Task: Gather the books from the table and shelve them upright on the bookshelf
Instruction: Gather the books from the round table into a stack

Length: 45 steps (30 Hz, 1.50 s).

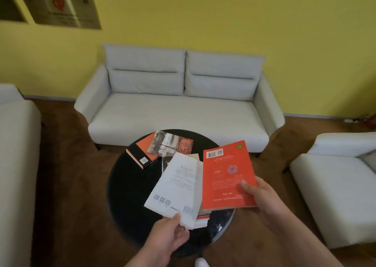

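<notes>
My right hand [261,197] grips a red book [225,173] by its lower right corner, back cover up, above the round black table [126,185]. My left hand [168,236] pinches the near edge of a white book [177,187], lifted and tilted over the table. Under the white book lie more books, mostly hidden, their edges [202,218] showing near the table's front. At the table's far side an orange and black book [142,153] lies flat with a grey and red book [171,143] on top of it. No bookshelf is in view.
A light grey two-seat sofa [179,104] stands behind the table against a yellow wall. An armchair [341,185] is to the right and another seat [16,165] to the left. Brown floor surrounds the table. Framed pictures [59,2] hang upper left.
</notes>
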{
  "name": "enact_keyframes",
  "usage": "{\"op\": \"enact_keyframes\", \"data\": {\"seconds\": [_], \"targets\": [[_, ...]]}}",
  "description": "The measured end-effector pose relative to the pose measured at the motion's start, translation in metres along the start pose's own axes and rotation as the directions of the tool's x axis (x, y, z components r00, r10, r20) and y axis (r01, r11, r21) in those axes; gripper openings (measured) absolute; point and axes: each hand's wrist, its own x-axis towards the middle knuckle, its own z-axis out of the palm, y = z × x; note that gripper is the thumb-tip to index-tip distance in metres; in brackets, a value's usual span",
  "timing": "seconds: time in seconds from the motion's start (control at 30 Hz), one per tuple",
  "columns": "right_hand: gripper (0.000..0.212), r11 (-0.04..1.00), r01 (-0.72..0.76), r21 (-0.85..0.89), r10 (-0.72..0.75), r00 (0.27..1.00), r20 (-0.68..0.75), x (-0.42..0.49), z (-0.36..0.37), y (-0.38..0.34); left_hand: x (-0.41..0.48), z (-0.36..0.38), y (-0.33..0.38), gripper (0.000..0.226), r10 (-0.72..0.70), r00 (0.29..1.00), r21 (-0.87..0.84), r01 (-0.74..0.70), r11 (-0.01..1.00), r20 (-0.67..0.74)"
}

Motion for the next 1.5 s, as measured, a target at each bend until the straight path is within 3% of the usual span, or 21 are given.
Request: {"op": "enact_keyframes", "data": {"seconds": [0.1, 0.2, 0.27, 0.3, 0.37, 0.4, 0.5, 0.6, 0.67, 0.73, 0.83, 0.9, 1.0, 1.27, 1.4, 1.5], "targets": [[0.024, 1.0, -0.018, 0.022, 0.017, 0.999, 0.037, 0.002, 0.009, 0.008, -0.002, -0.011, 0.003, 0.02, -0.036, 0.995, 0.442, -0.008, 0.897, 0.091], [0.023, 0.998, -0.064, 0.022, 0.062, 0.995, 0.074, 0.003, 0.02, 0.016, 0.007, -0.034, 0.018, 0.016, 0.258, 0.966, 0.527, -0.213, 0.823, -0.012], [0.03, 0.995, -0.097, -0.027, 0.099, 0.991, 0.09, 0.004, 0.031, 0.023, 0.019, -0.045, 0.032, 0.013, 0.489, 0.862, 0.657, -0.295, 0.694, -0.13], [0.042, 0.993, -0.093, -0.069, 0.1, 0.989, 0.108, 0.006, 0.035, 0.03, 0.023, -0.047, 0.038, 0.011, 0.538, 0.83, 0.697, -0.297, 0.653, -0.15], [0.066, 0.983, -0.089, -0.163, 0.115, 0.98, 0.161, 0.015, 0.043, 0.043, 0.035, -0.049, 0.043, 0.042, 0.506, 0.857, 0.733, -0.284, 0.618, -0.094], [0.063, 0.972, -0.1, -0.212, 0.14, 0.974, 0.178, 0.018, 0.049, 0.045, 0.04, -0.046, 0.042, 0.049, 0.445, 0.895, 0.718, -0.288, 0.633, -0.034], [0.041, 0.935, -0.176, -0.307, 0.242, 0.952, 0.19, 0.028, 0.058, 0.049, 0.042, -0.037, 0.033, 0.023, 0.4, 0.91, 0.71, -0.352, 0.61, 0.108], [0.039, 0.951, -0.138, -0.276, 0.192, 0.965, 0.178, 0.034, 0.066, 0.045, 0.05, -0.037, 0.028, 0.043, 0.458, 0.889, 0.771, -0.314, 0.555, 0.032], [0.033, 0.948, -0.128, -0.292, 0.185, 0.967, 0.177, 0.037, 0.072, 0.038, 0.054, -0.036, 0.034, 0.049, 0.444, 0.896, 0.758, -0.294, 0.583, 0.006], [0.035, 0.949, -0.155, -0.273, 0.212, 0.958, 0.192, 0.043, 0.078, 0.036, 0.051, -0.03, 0.043, 0.043, 0.384, 0.923, 0.669, -0.289, 0.685, 0.006], [0.042, 0.968, -0.236, -0.088, 0.249, 0.951, 0.186, 0.058, 0.081, 0.035, 0.047, -0.015, 0.054, 0.03, 0.233, 0.963, 0.373, -0.268, 0.888, 0.137], [0.032, 0.96, -0.28, -0.008, 0.277, 0.944, 0.179, 0.06, 0.087, 0.033, 0.051, -0.007, 0.053, 0.03, 0.187, 0.964, 0.184, -0.222, 0.957, 0.192], [0.031, 0.964, -0.264, 0.005, 0.258, 0.945, 0.199, 0.058, 0.097, 0.035, 0.06, 0.0, 0.045, 0.035, 0.183, 0.972, 0.062, -0.194, 0.979, 0.146], [0.037, 0.949, -0.308, 0.072, 0.267, 0.902, 0.339, 0.068, 0.086, 0.033, 0.07, -0.004, 0.046, 0.038, 0.172, 0.974, 0.038, -0.179, 0.983, 0.146], [0.049, 0.972, -0.231, 0.033, 0.207, 0.918, 0.339, 0.067, 0.093, 0.024, 0.07, -0.003, 0.049, 0.043, 0.232, 0.959, 0.057, -0.244, 0.968, 0.161], [0.04, 0.976, -0.211, 0.057, 0.185, 0.937, 0.297, 0.069, 0.1, 0.015, 0.075, -0.002, 0.054, 0.038, 0.288, 0.946, 0.081, -0.302, 0.95, 0.15]]}}
